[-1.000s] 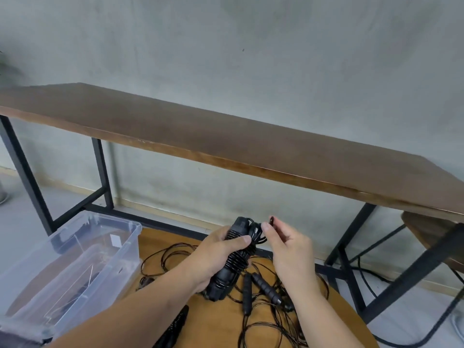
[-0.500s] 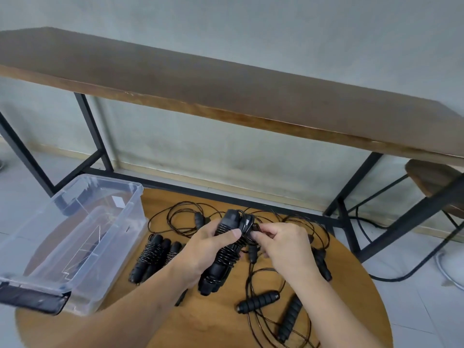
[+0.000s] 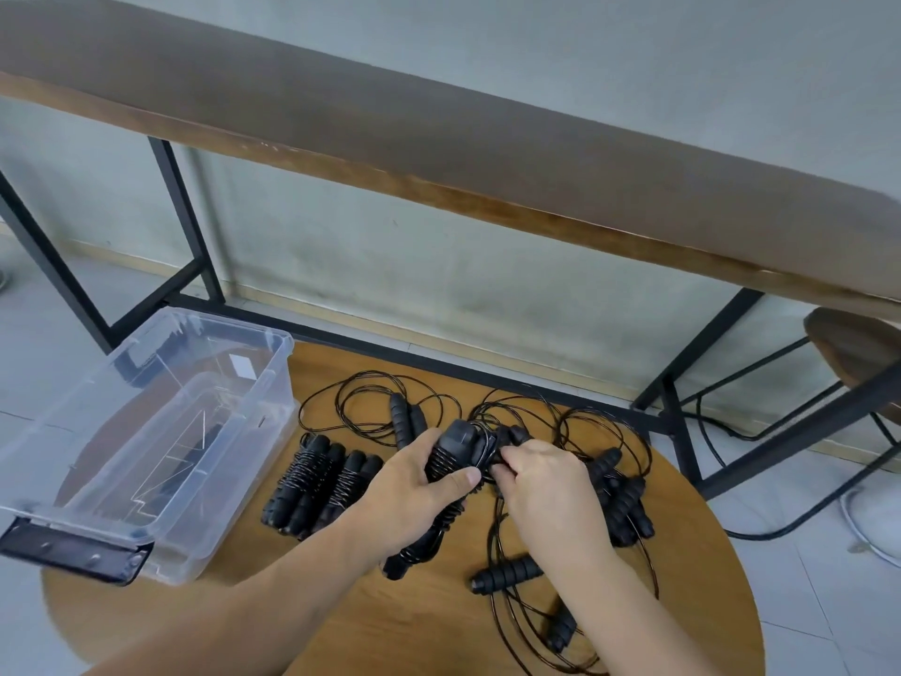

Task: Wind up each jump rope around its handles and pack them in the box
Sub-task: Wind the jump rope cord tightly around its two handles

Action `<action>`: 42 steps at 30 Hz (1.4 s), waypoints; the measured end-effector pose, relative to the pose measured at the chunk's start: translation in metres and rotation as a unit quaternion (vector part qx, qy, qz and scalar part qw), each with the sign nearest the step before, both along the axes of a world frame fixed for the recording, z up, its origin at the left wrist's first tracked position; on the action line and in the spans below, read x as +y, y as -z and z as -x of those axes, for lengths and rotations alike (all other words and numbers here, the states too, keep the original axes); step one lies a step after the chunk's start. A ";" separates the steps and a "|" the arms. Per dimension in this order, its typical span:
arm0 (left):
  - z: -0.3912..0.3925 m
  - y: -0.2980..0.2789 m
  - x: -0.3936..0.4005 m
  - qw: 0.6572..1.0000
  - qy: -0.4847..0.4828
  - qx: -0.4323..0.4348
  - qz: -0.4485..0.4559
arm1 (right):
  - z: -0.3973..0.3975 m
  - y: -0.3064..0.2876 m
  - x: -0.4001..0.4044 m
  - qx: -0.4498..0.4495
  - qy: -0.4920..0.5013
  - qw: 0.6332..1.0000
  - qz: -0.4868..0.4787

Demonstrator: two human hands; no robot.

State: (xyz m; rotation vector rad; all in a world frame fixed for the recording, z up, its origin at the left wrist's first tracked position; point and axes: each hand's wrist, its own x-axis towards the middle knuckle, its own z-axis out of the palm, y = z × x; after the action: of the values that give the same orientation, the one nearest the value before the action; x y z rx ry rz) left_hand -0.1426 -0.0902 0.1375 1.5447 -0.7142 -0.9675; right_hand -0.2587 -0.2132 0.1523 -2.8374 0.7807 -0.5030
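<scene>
The left hand is gripping a wound rope by its paired handles, thumb lying across the coils, fingers curled behind. The right hand is pinching the cord's loose end at the top of that bundle, fingers curled tight. The bundle is hanging just above the middle of the tabletop.

The step in hand looks like tucking the tail under the last turns. To do it well, the left thumb should be keeping the coils pressed so they are not springing loose, while the right hand is threading the end under a taut turn and pulling it snug, not merely laying it on top. The thin cord looks stiff and is likely to unwind if released early.

Two finished bundles are lying side by side near the left edge, just beside the box. The clear box is sitting at the left edge, overhanging it, its near latch dark; whether anything is packed inside I cannot tell. Loose ropes are sprawling in tangled loops across the far and right parts of the tabletop, and a single handle is lying toward the near right.

The tabletop is round, of pale wood. Behind it a long dark bench on black legs is standing against a grey wall, a stool is showing at the right, and the floor is tiled in light grey.
</scene>
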 end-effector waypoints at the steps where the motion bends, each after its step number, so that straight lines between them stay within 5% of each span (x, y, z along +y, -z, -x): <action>1: -0.002 0.001 0.001 1.000 -0.001 -0.017 -0.002 | -0.002 -0.001 0.003 -0.003 0.002 1.000 0.003; 9: -0.009 0.002 0.006 0.999 -0.038 0.000 0.017 | -0.011 -0.010 0.024 -0.079 0.025 0.991 -0.106; 13: -0.003 0.000 0.009 0.999 -0.027 0.036 0.026 | -0.008 -0.024 0.017 -0.191 0.121 0.913 -0.338; 21: -0.003 0.000 0.011 0.995 -0.058 0.069 0.042 | -0.003 -0.020 0.015 -0.242 0.184 0.842 -0.445; 27: -0.002 0.004 0.013 0.995 -0.069 0.052 0.051 | -0.002 -0.018 0.017 -0.229 0.177 0.848 -0.444; 35: -0.003 0.006 0.012 0.993 -0.085 0.054 0.061 | -0.008 -0.011 0.042 -0.165 0.064 0.953 -0.246; 42: 0.001 0.007 0.016 0.993 -0.078 0.069 0.050 | -0.008 -0.010 0.027 -0.214 0.185 0.906 -0.314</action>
State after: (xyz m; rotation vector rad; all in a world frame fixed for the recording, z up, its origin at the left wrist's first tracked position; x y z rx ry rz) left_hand -0.1433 -0.0746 0.1302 1.4089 -0.5279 -0.8984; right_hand -0.2504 -0.1861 0.1618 -1.9040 1.1375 -0.7290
